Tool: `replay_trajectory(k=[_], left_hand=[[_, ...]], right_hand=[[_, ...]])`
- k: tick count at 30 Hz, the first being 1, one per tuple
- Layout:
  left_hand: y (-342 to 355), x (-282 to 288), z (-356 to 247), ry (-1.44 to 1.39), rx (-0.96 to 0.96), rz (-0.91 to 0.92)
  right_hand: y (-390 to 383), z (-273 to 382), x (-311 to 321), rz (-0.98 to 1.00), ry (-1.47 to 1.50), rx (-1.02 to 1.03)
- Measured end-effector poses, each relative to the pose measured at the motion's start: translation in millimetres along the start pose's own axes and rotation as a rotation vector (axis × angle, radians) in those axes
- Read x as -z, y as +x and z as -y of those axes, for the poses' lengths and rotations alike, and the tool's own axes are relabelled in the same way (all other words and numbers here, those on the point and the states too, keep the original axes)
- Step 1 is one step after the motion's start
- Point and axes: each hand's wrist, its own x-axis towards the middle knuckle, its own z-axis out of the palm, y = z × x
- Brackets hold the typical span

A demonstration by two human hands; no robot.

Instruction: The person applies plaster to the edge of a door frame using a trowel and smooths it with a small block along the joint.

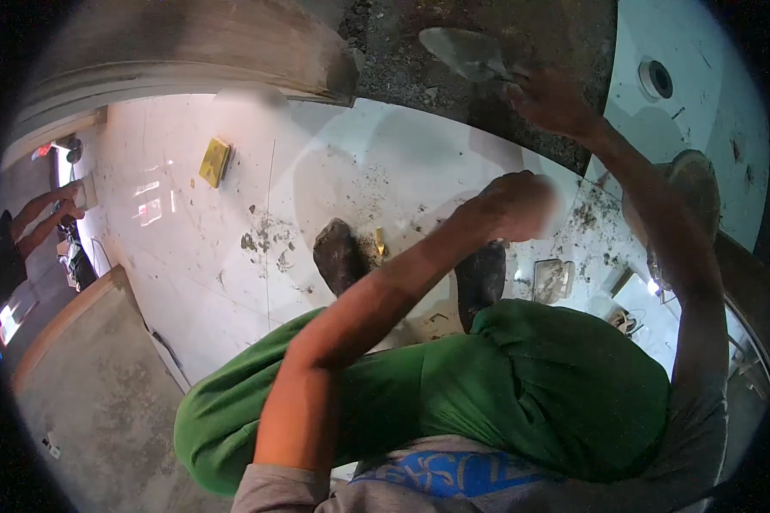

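My right hand [553,101] is closed round the handle of a trowel [460,53]. Its grey blade reaches left over a strip of dark, rough, crumbly bedding [522,43]. Nearer to me, my left hand [518,205] hovers over the white tiled floor [376,162], just short of the bedding's edge. Blur covers its fingers, so whether it holds anything cannot be made out. Both my dark, dirty feet, one of them a left foot [339,255], rest on the tiles beneath my green trousers.
A yellow block [215,162] lies on the tiles at the left. A ring-shaped thing [656,79] lies far right, above a bucket [695,184] behind my right forearm. A clear rectangular container [554,280] sits near my right knee. Another person's arms [47,209] show at the far left.
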Motion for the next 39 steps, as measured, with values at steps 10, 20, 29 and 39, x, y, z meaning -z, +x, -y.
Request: replay_trajectory(k=[10, 20, 29, 39], left_hand=[[-171.9, 71.2, 57.8, 0.675, 0.04, 0.201], [-379.4, 72.4, 49.9, 0.198, 0.957, 0.091], [-360.8, 74.4, 52.6, -0.112, 1.04, -0.091], [-354.8, 74.8, 59.0, -0.09, 1.033, -0.05]], right_hand=[[72.2, -3.2, 8.2, 0.018, -0.076, 0.176], [141.3, 38.2, 26.7, 0.14, 0.233, 0.124], [161.7, 46.7, 30.7, 0.184, 0.284, 0.126], [166.5, 35.8, 30.4, 0.206, 0.355, 0.095]])
